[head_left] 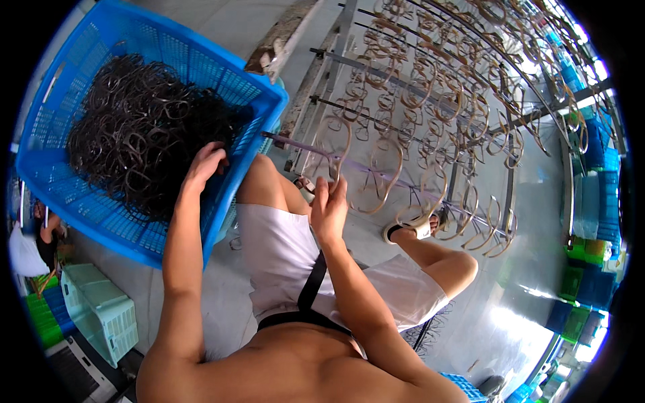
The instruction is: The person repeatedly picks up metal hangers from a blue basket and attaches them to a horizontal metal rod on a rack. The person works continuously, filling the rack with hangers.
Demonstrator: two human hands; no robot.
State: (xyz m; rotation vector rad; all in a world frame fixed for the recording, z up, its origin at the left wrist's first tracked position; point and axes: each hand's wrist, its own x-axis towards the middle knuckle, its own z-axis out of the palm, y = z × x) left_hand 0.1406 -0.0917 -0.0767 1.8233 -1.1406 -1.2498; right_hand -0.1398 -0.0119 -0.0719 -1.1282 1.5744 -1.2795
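Observation:
My left hand (207,164) reaches over the near right side of a blue plastic basket (168,37). Its fingers bend into a tangled pile of thin dark curved bands (138,127); what they pinch, if anything, is lost against the dark pile. In front of my lap my right hand (329,208) pinches the lower end of a light-brown curved band (347,138), which loops upward beside a slim purple rod (383,176). Several similar open hoops hang along this rod, toward its right end.
Beyond the rod stands a metal rack (403,79) with rows of brown hoops on bars. A pale green basket (101,312) rests on the floor at lower left. Blue and green crates (591,269) line the right side. Another person's arm (48,228) shows at far left.

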